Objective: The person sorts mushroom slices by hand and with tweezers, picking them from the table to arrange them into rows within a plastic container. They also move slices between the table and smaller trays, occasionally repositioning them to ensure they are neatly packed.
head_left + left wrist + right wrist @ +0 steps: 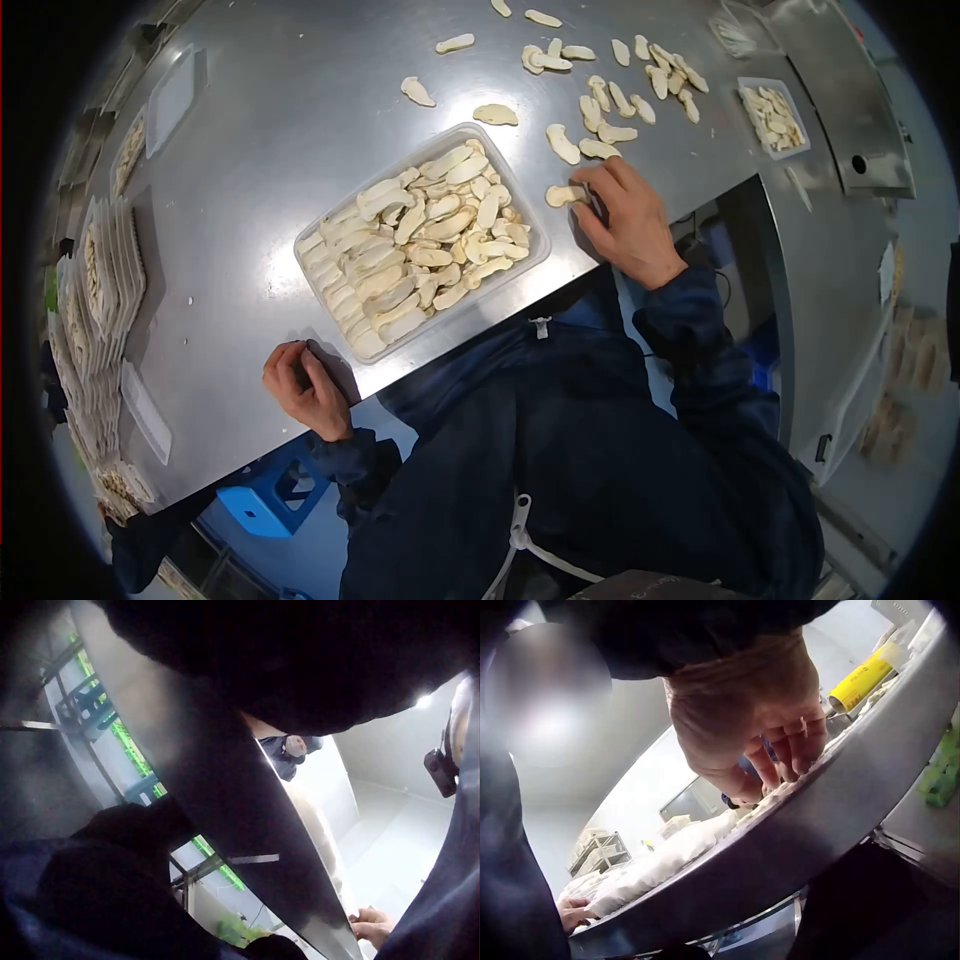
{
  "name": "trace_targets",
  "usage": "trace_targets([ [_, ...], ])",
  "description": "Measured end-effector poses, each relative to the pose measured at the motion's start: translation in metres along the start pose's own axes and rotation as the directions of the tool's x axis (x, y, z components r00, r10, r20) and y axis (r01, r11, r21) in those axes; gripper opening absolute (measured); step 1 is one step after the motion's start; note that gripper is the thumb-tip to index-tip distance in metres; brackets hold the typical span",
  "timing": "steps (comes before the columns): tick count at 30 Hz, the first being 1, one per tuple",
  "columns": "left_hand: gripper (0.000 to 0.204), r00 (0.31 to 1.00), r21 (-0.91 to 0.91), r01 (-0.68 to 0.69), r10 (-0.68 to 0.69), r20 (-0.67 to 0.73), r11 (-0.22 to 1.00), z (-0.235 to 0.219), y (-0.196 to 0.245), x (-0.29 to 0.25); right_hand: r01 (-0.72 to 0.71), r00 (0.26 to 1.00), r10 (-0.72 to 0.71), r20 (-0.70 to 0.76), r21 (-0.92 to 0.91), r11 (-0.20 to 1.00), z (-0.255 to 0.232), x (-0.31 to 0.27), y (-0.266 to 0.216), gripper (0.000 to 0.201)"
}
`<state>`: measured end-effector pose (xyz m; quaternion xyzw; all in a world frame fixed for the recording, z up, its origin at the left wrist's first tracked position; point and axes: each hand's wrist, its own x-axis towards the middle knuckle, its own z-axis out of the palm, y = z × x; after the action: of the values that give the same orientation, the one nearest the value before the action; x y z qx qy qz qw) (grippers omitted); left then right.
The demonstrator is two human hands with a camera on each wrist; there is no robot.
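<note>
Mushroom slice [562,196] is pinched in the right-hand grip [632,222] at the desk [250,200], beside a filled tray [539,240]; nothing is seen held in the loosely curled left-hand grip [306,390]. Picking-up is judged under way; a short carry to the tray may be required.

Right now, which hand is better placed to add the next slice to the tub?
Probably the right hand: it pinches a pale slice beside the tub. The left hand lies near the edge of the table, holding no visible slice.
</note>
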<state>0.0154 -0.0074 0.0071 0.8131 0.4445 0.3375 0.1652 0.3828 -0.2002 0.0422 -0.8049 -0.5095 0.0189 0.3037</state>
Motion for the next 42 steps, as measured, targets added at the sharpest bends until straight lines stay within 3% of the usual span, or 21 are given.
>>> trace_targets([
  [9, 0.012, 0.998, -0.081, 0.053, -0.055, -0.023, 0.995, 0.003, -0.001, -0.002, 0.04, 0.999, -0.041, -0.02, -0.049, 0.998, 0.006, 0.003, 0.006, 0.017],
  [12, 0.011, 0.999, -0.047, 0.042, -0.042, 0.0, 0.998, 0.001, -0.001, -0.001, -0.167, 0.981, 0.174, -0.083, 0.085, 0.982, -0.009, 0.003, 0.005, 0.018],
  [15, 0.011, 0.999, -0.031, 0.045, -0.045, 0.007, 0.998, 0.0, -0.001, -0.001, -0.233, 0.963, 0.22, -0.154, -0.077, 0.969, -0.018, 0.01, 0.025, 0.022],
  [18, 0.011, 0.999, -0.016, 0.032, -0.032, 0.008, 0.999, 0.001, -0.002, 0.0, -0.218, 0.972, 0.199, -0.126, -0.161, 0.963, -0.014, 0.014, 0.038, 0.025],
  [27, 0.011, 1.0, -0.022, 0.016, -0.016, -0.002, 1.0, 0.0, 0.001, 0.0, -0.249, 0.962, 0.234, -0.144, -0.098, 0.964, -0.005, 0.02, 0.028, 0.024],
  [36, 0.011, 0.999, -0.054, 0.028, -0.03, -0.042, 0.998, 0.002, 0.003, 0.0, -0.155, 0.978, 0.133, -0.159, -0.13, 0.979, 0.012, 0.023, 0.03, 0.02],
  [37, 0.011, 0.998, -0.061, 0.04, -0.043, -0.047, 0.997, 0.002, 0.001, 0.0, -0.253, 0.961, 0.228, -0.154, -0.161, 0.954, 0.004, 0.018, 0.031, 0.018],
  [40, 0.012, 0.998, -0.064, 0.032, -0.036, -0.059, 0.997, 0.002, 0.003, 0.002, -0.211, 0.966, 0.182, -0.184, -0.151, 0.966, 0.0, 0.018, 0.026, 0.019],
  [42, 0.012, 0.997, -0.043, 0.042, -0.045, -0.063, 0.998, 0.001, 0.006, 0.002, -0.097, 0.977, 0.071, -0.2, -0.125, 0.987, -0.004, 0.025, -0.002, 0.019],
])
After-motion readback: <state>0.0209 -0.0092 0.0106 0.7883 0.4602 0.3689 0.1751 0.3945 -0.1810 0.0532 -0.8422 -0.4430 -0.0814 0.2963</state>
